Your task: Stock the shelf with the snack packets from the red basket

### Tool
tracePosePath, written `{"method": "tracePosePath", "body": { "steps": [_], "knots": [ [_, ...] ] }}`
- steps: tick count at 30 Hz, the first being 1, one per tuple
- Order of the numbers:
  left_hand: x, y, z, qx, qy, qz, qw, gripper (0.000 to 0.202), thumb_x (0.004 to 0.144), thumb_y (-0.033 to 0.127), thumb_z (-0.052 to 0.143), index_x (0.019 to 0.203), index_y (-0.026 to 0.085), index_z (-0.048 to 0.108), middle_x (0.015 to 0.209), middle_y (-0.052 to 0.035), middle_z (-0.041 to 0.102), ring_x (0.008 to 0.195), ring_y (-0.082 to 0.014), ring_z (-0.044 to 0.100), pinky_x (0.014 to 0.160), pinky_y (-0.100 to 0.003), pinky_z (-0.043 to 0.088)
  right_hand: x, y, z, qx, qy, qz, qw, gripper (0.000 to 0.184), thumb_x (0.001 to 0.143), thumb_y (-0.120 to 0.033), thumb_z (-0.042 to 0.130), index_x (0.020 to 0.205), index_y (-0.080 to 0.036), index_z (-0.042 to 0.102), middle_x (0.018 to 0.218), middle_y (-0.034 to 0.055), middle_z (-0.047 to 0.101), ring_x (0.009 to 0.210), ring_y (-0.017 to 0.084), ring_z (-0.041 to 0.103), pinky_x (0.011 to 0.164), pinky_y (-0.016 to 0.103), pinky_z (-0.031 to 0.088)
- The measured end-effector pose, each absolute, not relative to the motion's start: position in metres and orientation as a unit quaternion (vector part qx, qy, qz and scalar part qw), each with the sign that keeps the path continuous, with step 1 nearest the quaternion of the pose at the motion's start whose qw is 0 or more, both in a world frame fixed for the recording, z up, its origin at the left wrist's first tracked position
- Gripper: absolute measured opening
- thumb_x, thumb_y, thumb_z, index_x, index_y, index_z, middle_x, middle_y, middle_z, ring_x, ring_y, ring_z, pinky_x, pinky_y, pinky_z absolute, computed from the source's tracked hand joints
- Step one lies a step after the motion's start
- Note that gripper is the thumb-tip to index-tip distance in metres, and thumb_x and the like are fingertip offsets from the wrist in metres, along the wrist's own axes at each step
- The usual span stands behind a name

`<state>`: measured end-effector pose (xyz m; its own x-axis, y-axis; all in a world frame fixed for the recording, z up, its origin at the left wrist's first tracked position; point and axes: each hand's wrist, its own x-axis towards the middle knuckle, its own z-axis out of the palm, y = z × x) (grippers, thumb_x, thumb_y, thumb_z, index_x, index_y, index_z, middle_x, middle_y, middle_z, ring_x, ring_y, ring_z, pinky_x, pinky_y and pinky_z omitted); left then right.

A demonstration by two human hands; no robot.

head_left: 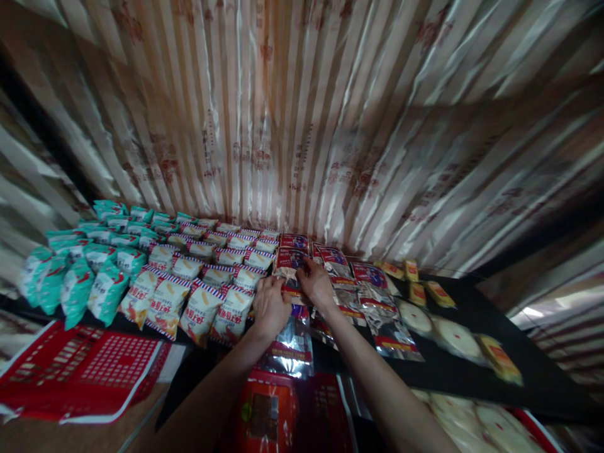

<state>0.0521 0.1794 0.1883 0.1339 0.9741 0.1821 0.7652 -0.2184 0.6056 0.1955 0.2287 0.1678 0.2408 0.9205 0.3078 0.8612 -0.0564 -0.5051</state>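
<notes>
My left hand (270, 306) and my right hand (316, 284) meet over a row of dark red and silver snack packets (291, 263) on a black shelf (528, 365). Both hands have fingers curled, pinching the same packet at the middle of the row. To the left stand rows of white packets with red and blue striped tops (201, 306). Teal packets (75, 283) fill the far left. More red and silver packets (372, 296) lie to the right of my hands.
Yellow-wrapped items (427, 290) and round pale cakes in clear wrap (455, 338) lie on the shelf's right. A red plastic crate (80, 368) sits at lower left and a red box (268, 409) below my arms. Shiny striped foil covers the wall behind.
</notes>
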Motion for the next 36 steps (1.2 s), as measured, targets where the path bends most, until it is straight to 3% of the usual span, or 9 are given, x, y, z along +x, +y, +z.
{"method": "tracePosePath", "body": {
  "steps": [9,22,29,36],
  "knots": [
    [0.055,0.173,0.178,0.744,0.592,0.261,0.166,0.043,0.084,0.02,0.045,0.124,0.011,0.056,0.132,-0.0149,0.052,0.122,-0.0267,0.046,0.106,-0.039,0.035,0.19,0.231,0.159,-0.715,-0.617,0.015,0.329,0.036,0.08,-0.032,0.052,0.11,-0.016,0.064,0.12,0.013,0.06,0.12,0.027,0.047,0.103,0.045,0.032],
    [0.054,0.161,0.191,0.776,0.558,0.282,0.088,0.039,0.083,0.018,0.048,0.12,0.008,0.057,0.132,-0.0182,0.051,0.127,-0.0302,0.042,0.107,-0.046,0.034,0.214,0.2,0.151,-0.682,-0.556,0.1,0.464,0.037,0.08,-0.035,0.047,0.106,-0.016,0.066,0.12,0.0116,0.062,0.115,0.025,0.053,0.1,0.042,0.039],
    [0.071,0.13,0.195,0.807,0.477,0.33,0.11,0.031,0.085,0.017,0.045,0.112,0.012,0.06,0.131,-0.0142,0.052,0.131,-0.0275,0.037,0.109,-0.047,0.034,0.251,0.143,0.121,-0.718,-0.518,0.096,0.455,0.04,0.082,-0.037,0.042,0.107,-0.015,0.065,0.115,0.0131,0.065,0.106,0.024,0.059,0.093,0.04,0.045],
    [0.102,0.078,0.182,0.859,0.388,0.276,0.191,0.033,0.084,0.014,0.043,0.112,0.012,0.06,0.13,-0.014,0.052,0.128,-0.0266,0.041,0.108,-0.044,0.037,0.278,0.096,0.089,-0.732,-0.598,0.018,0.327,0.037,0.084,-0.027,0.04,0.108,-0.014,0.066,0.111,0.0137,0.067,0.11,0.025,0.057,0.098,0.04,0.042]
  ]
}}
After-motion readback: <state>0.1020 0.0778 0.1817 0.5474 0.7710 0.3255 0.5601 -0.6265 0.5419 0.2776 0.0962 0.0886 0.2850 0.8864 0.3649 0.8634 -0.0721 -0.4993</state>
